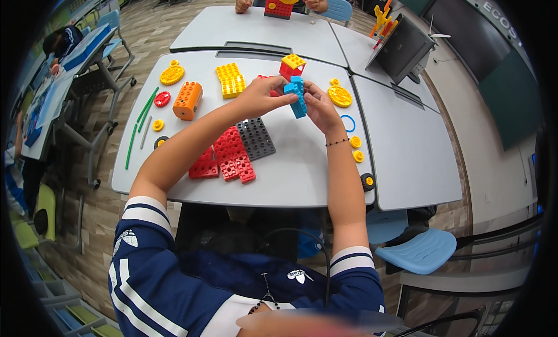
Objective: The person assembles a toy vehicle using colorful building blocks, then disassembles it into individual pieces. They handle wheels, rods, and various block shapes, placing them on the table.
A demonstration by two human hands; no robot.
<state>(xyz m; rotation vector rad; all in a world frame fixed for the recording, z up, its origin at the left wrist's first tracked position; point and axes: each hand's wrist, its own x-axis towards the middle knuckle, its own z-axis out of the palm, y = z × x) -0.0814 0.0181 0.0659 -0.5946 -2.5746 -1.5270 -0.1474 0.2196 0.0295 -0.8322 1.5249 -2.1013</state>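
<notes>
Both my hands hold a group of blue building bricks (298,99) above the far right part of the white table. My left hand (266,96) pinches it from the left, and my right hand (320,106) grips it from the right. Just beyond my fingers stands a yellow brick on a red one (292,65). Another red piece shows partly behind my left fingers. Under my forearms lie red bricks (231,151) with holes and a dark grey studded plate (256,138). Yellow bricks (231,80) sit beyond my left wrist.
At the left are an orange block (188,100), a yellow gear (172,75), a red wheel (163,99) and green rods (145,108). Another yellow gear (339,96), a blue ring (348,123) and a black tyre (367,182) lie along the right edge. A person sits opposite behind a red-and-yellow model (279,6).
</notes>
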